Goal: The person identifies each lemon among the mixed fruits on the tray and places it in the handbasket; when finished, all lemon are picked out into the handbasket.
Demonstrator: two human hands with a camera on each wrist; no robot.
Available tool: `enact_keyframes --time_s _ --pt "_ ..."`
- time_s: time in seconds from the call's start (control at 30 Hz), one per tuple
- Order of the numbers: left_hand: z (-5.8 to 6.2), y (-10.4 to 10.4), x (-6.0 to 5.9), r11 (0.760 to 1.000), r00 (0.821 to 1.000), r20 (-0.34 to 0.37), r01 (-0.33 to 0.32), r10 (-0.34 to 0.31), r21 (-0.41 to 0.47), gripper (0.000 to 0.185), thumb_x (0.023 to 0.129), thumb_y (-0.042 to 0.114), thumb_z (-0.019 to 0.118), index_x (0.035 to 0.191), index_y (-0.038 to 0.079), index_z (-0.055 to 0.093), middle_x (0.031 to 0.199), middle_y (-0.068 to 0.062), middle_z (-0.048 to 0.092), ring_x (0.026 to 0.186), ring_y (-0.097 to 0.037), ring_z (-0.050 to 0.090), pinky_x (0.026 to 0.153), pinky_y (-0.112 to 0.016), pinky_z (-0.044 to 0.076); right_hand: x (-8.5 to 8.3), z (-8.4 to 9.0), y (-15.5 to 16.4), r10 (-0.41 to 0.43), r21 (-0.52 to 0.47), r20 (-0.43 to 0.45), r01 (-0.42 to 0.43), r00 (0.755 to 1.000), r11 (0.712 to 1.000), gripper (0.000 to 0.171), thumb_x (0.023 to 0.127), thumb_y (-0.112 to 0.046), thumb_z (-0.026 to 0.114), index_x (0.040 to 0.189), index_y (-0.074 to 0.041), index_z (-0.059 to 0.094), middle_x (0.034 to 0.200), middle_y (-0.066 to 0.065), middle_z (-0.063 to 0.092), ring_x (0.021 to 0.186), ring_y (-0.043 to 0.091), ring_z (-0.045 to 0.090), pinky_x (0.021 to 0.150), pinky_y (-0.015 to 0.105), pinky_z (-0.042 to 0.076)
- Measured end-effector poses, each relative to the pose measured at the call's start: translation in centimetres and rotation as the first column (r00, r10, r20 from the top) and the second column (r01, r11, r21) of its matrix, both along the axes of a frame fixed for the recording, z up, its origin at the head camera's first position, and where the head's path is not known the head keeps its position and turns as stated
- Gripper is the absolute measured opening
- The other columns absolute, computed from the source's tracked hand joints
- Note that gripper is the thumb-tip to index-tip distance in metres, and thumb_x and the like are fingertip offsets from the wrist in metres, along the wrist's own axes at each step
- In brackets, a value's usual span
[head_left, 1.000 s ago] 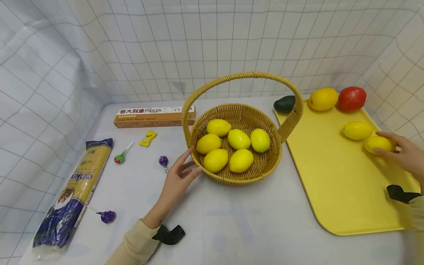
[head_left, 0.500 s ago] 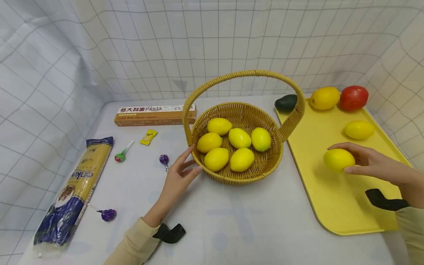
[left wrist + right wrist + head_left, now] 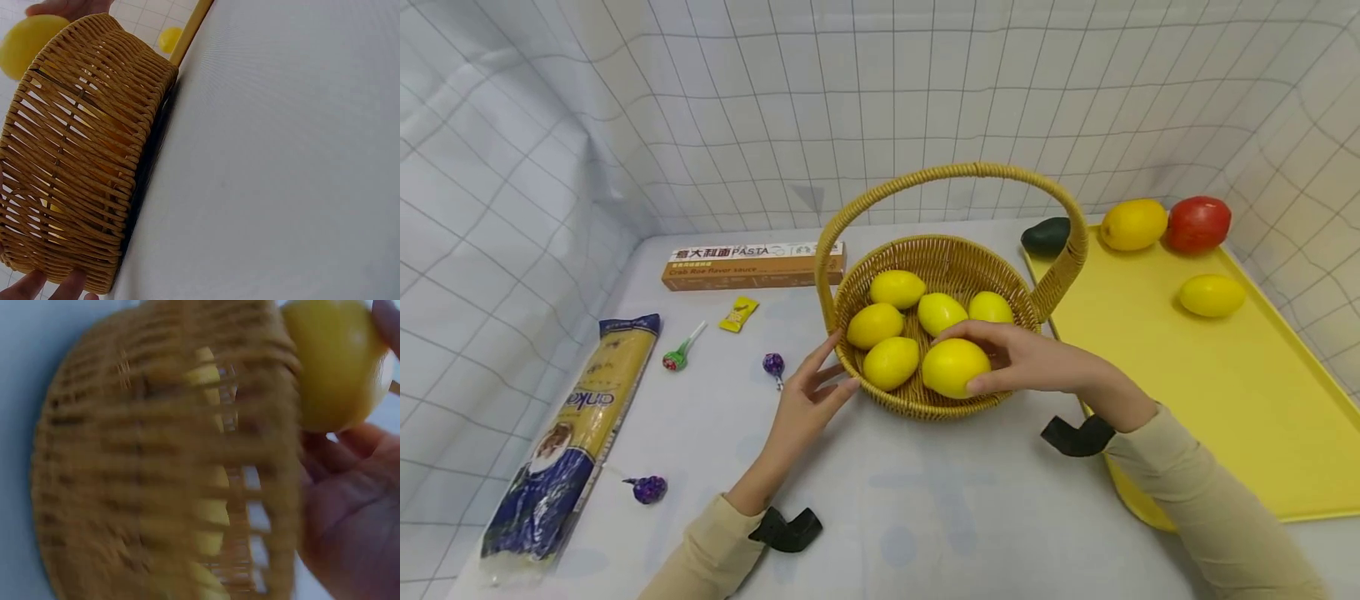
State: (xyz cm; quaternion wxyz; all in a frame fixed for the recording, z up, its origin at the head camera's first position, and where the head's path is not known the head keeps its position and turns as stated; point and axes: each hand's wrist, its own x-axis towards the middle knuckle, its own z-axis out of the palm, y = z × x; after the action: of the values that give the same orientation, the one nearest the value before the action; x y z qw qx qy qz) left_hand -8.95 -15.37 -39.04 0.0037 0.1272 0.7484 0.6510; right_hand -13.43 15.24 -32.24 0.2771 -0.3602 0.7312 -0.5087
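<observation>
A wicker basket (image 3: pixel 936 408) with a tall arched handle holds several lemons (image 3: pixel 890 363). Just over its front right part, my right hand (image 3: pixel 1026 354) grips another lemon (image 3: pixel 956 367) between thumb and fingers. In the right wrist view this lemon (image 3: pixel 334 362) shows above the blurred basket rim, against the fingers. My left hand (image 3: pixel 808 400) rests against the basket's left side, fingers spread and fairly straight. Its fingertips (image 3: pixel 69 285) touch the woven wall in the left wrist view. One lemon (image 3: pixel 1212 296) lies on the yellow tray (image 3: pixel 1210 417).
At the tray's far end sit a larger yellow fruit (image 3: pixel 1134 224), a red fruit (image 3: pixel 1199 225) and a dark green avocado-like fruit (image 3: pixel 1046 237). Left of the basket lie a pasta box (image 3: pixel 741 275), a yellow candy (image 3: pixel 739 313), lollipops (image 3: pixel 675 358) and a spaghetti bag (image 3: pixel 572 442).
My right hand has picked a lemon up from the tray and carried it left to above the basket. My left hand has stayed at the basket's side.
</observation>
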Motion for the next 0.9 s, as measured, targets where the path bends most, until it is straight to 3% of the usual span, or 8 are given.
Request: enact_keyframes --time_s 0.1,0.23,0.33,0.53,0.63,0.77,0.9 --pt "0.9 0.2 0.4 1.000 1.000 0.012 -0.001 0.001 -0.005 0.061 0.089 -0.003 0.060 0.144 0.002 0.034 0.147 -0.013 0.031 0.116 -0.037 0.048 0.094 -0.051 0.040 -0.3 -0.5 -1.9 -0.016 0.089 -0.041 0.019 0.999 0.996 0.051 0.090 -0.024 0.065 0.135 -0.009 0.045 0.126 0.004 0.049 0.108 0.021 0.049 0.091 0.038 0.044" --pt "1.8 0.5 0.7 1.000 1.000 0.020 -0.003 0.003 -0.019 0.061 0.089 -0.004 0.060 0.143 -0.003 0.032 0.147 -0.017 0.030 0.116 -0.039 0.047 0.093 -0.052 0.041 -0.3 -0.6 -2.6 -0.016 0.204 -0.188 0.054 0.982 0.978 0.054 0.086 -0.033 0.068 0.132 -0.013 0.050 0.124 0.001 0.053 0.104 0.017 0.050 0.088 0.037 0.044" --pt "1.6 0.5 0.5 1.000 1.000 0.010 0.001 -0.001 -0.014 0.061 0.089 -0.004 0.060 0.143 -0.002 0.033 0.146 -0.017 0.030 0.116 -0.039 0.048 0.093 -0.051 0.041 -0.3 -0.5 -1.9 0.014 0.258 -0.251 0.053 0.968 0.965 0.057 0.084 -0.038 0.070 0.132 -0.014 0.051 0.124 -0.001 0.053 0.100 0.017 0.050 0.085 0.039 0.043" --pt "-0.5 -0.1 -0.2 1.000 1.000 -0.015 0.003 -0.003 -0.007 0.061 0.090 0.001 0.062 0.145 0.008 0.036 0.147 -0.008 0.033 0.116 -0.031 0.050 0.093 -0.047 0.043 -0.9 -0.5 0.2 0.045 0.328 -0.274 0.049 0.961 0.944 0.058 0.083 -0.037 0.071 0.133 -0.013 0.052 0.125 -0.001 0.054 0.095 0.017 0.049 0.081 0.038 0.043" --pt "-0.8 -0.2 -0.3 1.000 1.000 -0.021 -0.001 0.000 -0.012 0.061 0.090 0.002 0.062 0.145 0.010 0.037 0.147 -0.006 0.033 0.115 -0.029 0.050 0.092 -0.045 0.043 -1.0 -0.6 0.5 0.059 0.362 -0.336 0.071 0.940 0.930 0.057 0.084 -0.037 0.070 0.131 -0.010 0.053 0.123 0.002 0.055 0.098 0.017 0.051 0.083 0.037 0.043" --pt "-0.5 -0.1 -0.2 1.000 1.000 -0.014 -0.002 0.002 -0.004 0.062 0.089 0.000 0.062 0.145 0.008 0.036 0.147 -0.008 0.033 0.116 -0.032 0.050 0.092 -0.046 0.043 -0.9 -0.7 0.2 0.072 0.410 -0.400 0.108 0.914 0.906 0.053 0.085 -0.034 0.069 0.129 -0.008 0.055 0.121 0.004 0.057 0.103 0.018 0.053 0.087 0.039 0.043" --pt "0.9 0.2 0.3 1.000 1.000 -0.008 0.004 -0.004 -0.005 0.061 0.089 -0.004 0.060 0.144 0.001 0.034 0.147 -0.014 0.031 0.116 -0.037 0.048 0.093 -0.049 0.042 -0.7 -0.6 -0.1 0.042 0.438 -0.402 0.152 0.915 0.886 0.047 0.086 -0.024 0.069 0.129 -0.008 0.056 0.123 0.005 0.057 0.107 0.020 0.053 0.090 0.041 0.042"
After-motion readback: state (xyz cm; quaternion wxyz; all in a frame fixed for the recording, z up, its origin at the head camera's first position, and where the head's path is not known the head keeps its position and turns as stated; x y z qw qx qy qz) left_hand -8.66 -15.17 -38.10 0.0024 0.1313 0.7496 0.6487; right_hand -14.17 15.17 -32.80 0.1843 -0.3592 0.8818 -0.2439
